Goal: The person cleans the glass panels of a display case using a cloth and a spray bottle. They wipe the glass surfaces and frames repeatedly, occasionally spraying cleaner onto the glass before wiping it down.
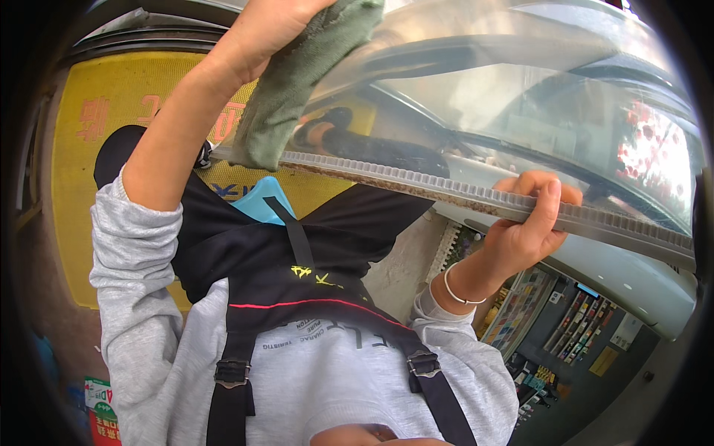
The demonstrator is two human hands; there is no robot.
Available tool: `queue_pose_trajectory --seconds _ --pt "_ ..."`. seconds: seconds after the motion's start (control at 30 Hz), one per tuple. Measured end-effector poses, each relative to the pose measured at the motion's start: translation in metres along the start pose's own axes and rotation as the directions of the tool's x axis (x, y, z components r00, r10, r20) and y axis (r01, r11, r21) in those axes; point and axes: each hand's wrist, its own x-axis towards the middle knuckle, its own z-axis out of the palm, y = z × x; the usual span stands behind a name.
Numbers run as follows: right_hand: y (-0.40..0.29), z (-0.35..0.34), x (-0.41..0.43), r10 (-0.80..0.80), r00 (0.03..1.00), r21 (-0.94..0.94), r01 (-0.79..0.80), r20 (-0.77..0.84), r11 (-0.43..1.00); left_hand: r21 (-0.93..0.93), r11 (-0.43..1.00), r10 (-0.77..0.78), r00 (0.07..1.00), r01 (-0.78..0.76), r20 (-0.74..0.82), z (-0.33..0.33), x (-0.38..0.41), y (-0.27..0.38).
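Note:
My left hand [284,22], partly cut off by the top of the view, grips a grey-green cloth [301,89]. That cloth lies against a large clear curved panel [491,95] and hangs to its near edge. A ribbed grey strip [401,177] runs along this edge, with brown rust-like stains beneath the ribs. Farther right, my right hand [530,214] is closed around the strip, thumb on the near side and fingers beyond it. Light and dark shapes show in or through the panel, among them a foot and a dark trouser leg.
A yellow mat [72,195] with red characters covers the floor at left. Light-blue material [265,200] shows between my knees, above my black apron [312,262]. Shelves with small packs [580,323] stand at lower right. A red and green printed package [103,407] sits at lower left.

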Motion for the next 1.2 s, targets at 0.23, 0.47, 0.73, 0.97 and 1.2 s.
queue_pose_trajectory --seconds 0.23,0.47,0.73,0.97,1.2 --pt "0.008 0.009 -0.002 -0.056 0.998 0.069 0.059 -0.038 0.996 -0.407 0.913 0.045 0.990 0.014 0.136 0.059 -0.019 0.028" --pt "0.020 0.010 0.001 -0.140 0.978 -0.086 0.127 -0.155 0.988 -0.055 0.872 0.450 0.750 -0.487 0.485 0.145 -0.057 0.007" --pt "0.020 0.020 0.003 -0.038 0.999 0.180 0.042 -0.022 0.983 0.673 0.615 0.275 0.912 -0.410 0.304 0.064 -0.063 -0.106" --pt "0.021 0.022 0.004 -0.028 0.999 0.235 0.038 -0.047 0.971 0.873 0.378 0.445 0.887 -0.309 0.121 0.047 -0.057 -0.106" --pt "0.038 0.030 0.011 -0.158 0.987 0.062 0.159 -0.016 0.985 0.904 0.415 0.073 0.994 -0.103 0.079 0.018 -0.022 -0.075"
